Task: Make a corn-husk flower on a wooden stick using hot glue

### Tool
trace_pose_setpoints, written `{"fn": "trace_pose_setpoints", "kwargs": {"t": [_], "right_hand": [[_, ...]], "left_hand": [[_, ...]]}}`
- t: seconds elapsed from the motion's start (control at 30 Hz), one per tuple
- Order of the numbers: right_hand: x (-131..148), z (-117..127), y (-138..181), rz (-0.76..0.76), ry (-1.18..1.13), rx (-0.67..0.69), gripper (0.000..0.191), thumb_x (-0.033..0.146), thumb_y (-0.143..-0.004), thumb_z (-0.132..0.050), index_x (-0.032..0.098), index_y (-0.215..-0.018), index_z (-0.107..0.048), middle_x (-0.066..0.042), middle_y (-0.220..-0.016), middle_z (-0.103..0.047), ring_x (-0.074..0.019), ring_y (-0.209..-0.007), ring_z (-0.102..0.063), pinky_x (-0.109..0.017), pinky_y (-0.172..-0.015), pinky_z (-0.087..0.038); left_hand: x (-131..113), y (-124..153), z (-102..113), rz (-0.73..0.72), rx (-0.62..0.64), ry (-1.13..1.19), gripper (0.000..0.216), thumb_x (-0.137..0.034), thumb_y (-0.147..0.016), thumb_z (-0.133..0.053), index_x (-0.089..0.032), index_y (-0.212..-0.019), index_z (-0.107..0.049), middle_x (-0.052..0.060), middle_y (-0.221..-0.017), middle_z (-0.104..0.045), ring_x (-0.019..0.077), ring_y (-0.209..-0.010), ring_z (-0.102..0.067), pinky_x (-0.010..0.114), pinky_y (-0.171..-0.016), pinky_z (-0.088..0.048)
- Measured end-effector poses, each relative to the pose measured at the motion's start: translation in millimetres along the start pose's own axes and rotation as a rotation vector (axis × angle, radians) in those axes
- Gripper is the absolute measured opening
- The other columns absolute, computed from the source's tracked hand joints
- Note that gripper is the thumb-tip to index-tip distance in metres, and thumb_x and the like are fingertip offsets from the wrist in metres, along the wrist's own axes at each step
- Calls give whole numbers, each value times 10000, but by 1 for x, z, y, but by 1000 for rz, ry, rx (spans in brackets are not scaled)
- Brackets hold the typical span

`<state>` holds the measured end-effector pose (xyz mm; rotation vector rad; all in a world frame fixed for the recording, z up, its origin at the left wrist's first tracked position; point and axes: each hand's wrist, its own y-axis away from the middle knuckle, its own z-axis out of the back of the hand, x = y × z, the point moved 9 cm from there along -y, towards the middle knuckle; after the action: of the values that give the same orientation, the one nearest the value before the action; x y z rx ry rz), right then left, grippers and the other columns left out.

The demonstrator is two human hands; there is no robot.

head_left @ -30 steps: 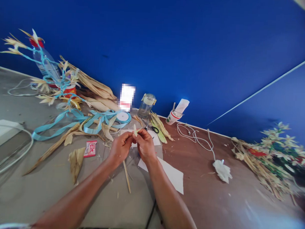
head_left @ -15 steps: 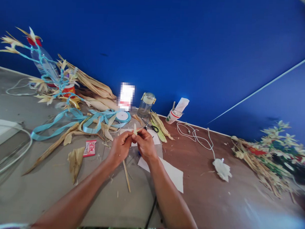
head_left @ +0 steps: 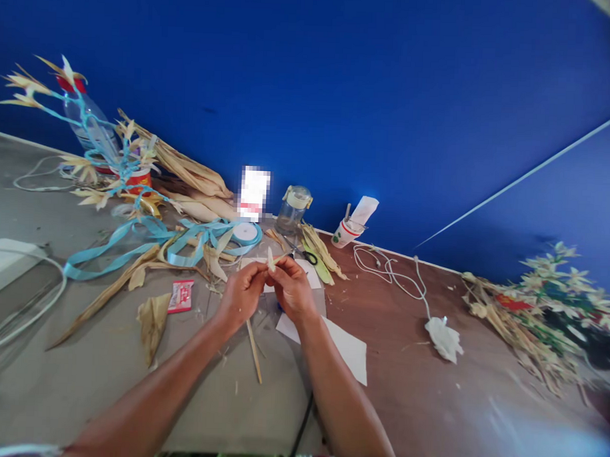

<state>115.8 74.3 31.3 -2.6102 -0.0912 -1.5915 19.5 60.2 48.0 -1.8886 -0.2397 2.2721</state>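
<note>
Over the middle of the table, my left hand (head_left: 244,290) and my right hand (head_left: 293,289) meet at the fingertips. Both are closed in a pinch on a small pale piece of corn husk (head_left: 270,256), whose tip points upward between them. The fingers hide its lower part. Just behind my right hand lie black-handled scissors (head_left: 309,256) and a greenish husk (head_left: 318,254). White paper (head_left: 348,350) is partly under my right forearm. A thin stick (head_left: 253,352) lies below my left hand, and a dry husk piece (head_left: 153,326) rests further left beside a red packet (head_left: 181,296).
Light blue ribbon (head_left: 117,238) trails left from its spool (head_left: 245,233). Husk flowers on blue stems (head_left: 122,165) stand at the back left. A lidded jar (head_left: 292,208), a white cup (head_left: 345,233) and a white cable (head_left: 383,268) line the wall. White-flowered stems (head_left: 563,284) lie far right.
The hands stay almost in place, still pinching the husk piece. Its tip stands slightly differently between the fingers. The whole view has shifted very slightly.
</note>
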Motion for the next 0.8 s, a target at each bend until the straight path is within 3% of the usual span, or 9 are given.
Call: {"fn": "trace_pose_setpoints", "kwargs": {"t": [0.53, 0.8], "right_hand": [[-1, 9, -1, 100, 165, -40, 151, 300, -643, -682, 193, -691, -587, 37, -649, -488, -82, -536, -399, -219, -506, -359], [26, 7, 5, 276, 301, -110, 71, 191, -624, -638, 217, -685, -612, -16, -871, -523, -122, -687, -460, -218, -529, -418]], "left_hand": [[4, 1, -2, -14, 0, -69, 207, -263, -793, -474, -183, -644, -593, -25, -551, -541, 116, -523, -475, 222, -529, -371], [10, -1, -6, 1, 36, 105, 180, -291, -790, -489, -181, -802, -631, -12, -611, -554, 125, -589, -508, 225, -567, -405]]}}
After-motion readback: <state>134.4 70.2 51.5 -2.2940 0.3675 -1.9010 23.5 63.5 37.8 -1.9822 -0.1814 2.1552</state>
